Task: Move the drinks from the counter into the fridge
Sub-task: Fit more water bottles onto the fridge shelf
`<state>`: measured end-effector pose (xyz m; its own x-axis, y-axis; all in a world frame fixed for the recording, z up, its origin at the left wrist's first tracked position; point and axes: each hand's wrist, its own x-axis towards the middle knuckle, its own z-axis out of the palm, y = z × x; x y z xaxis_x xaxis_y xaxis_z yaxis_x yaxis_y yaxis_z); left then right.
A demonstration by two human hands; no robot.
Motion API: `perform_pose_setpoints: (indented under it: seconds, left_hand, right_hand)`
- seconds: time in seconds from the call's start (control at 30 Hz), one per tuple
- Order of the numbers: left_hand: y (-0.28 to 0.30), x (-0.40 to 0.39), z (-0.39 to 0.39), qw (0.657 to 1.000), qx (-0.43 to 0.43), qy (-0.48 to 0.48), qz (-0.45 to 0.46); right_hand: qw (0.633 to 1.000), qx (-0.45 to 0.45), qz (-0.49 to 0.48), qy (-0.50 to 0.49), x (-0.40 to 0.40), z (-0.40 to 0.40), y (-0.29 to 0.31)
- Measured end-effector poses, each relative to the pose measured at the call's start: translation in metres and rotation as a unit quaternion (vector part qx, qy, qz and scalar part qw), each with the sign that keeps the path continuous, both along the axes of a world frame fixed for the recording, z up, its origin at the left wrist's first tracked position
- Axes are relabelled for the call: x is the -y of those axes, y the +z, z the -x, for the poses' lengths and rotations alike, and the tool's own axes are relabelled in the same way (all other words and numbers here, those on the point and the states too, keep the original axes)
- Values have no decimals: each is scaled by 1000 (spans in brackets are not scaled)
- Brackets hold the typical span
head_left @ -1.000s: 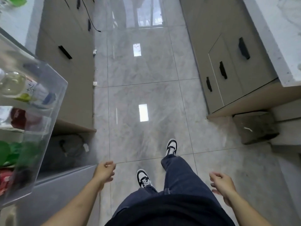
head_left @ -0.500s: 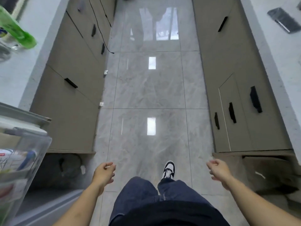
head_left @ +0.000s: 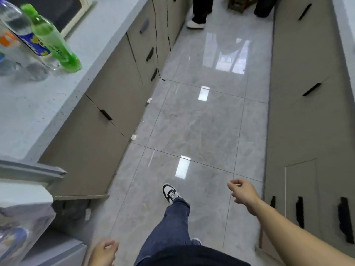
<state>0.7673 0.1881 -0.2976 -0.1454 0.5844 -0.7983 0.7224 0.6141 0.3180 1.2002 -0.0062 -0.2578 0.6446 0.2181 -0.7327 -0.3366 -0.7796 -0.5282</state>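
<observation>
On the pale counter at the upper left stand a green bottle, a clear bottle with a blue label and more clear bottles at the frame edge. At the lower left is the open fridge door, its clear shelf holding blurred drinks. My left hand hangs low near the fridge, fingers loosely curled, holding nothing. My right hand swings out over the floor, fingers loosely curled, also holding nothing. Both hands are far from the bottles.
Grey floor tiles run between beige cabinets on the left and more cabinets on the right. A black cable hangs from the left counter. Another person's legs stand at the far end of the aisle.
I have stepped forward along the aisle and the view has turned toward the left counter. The bottles came into fuller view, my left hand dropped back, my right hand swung forward.
</observation>
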Motion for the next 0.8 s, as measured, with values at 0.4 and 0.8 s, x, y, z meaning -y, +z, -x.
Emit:
perform_pose_setpoints:
  seconds: [0.4, 0.8]
  left_hand:
    - [36, -142, -146, 984, 107, 131, -60]
    - [86, -231, -218, 940, 120, 279, -155]
  right_hand:
    - [993, 27, 48, 100, -151, -85, 9]
    - [963, 52, 37, 260, -359, -163, -18]
